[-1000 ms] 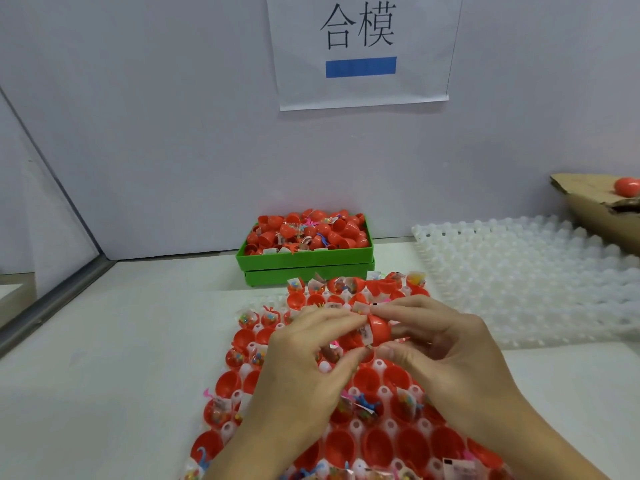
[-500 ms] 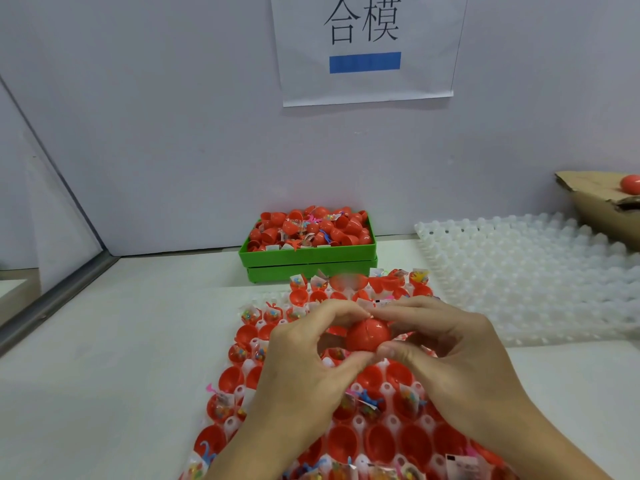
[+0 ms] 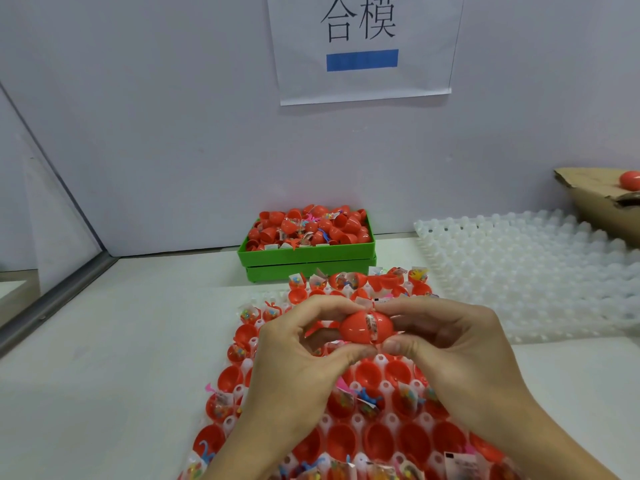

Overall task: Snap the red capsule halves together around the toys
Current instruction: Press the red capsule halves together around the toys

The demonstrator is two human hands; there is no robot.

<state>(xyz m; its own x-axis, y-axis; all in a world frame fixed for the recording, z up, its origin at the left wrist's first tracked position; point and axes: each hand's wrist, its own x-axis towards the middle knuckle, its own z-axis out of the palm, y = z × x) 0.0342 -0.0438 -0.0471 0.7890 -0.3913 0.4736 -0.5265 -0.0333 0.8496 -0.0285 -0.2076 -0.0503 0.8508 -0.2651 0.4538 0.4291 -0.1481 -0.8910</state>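
Nearest, tray of red halves (image 3: 377,441) on the surface. Above it, left hand (image 3: 298,358) and right hand (image 3: 460,348) each grip one end of the red capsule (image 3: 365,327). Half a second ago seam looked shut; now toy wrapper (image 3: 372,325) shows there, so likely not snapped. Beyond, green bin (image 3: 308,254).

Red capsule (image 3: 365,328) held sideways above tray, halves nearly joined, a strip of clear toy wrapper caught in the seam. Below: white tray (image 3: 384,389) w/ open red halves (image 3: 367,372), some w/ bagged toys (image 3: 369,403).
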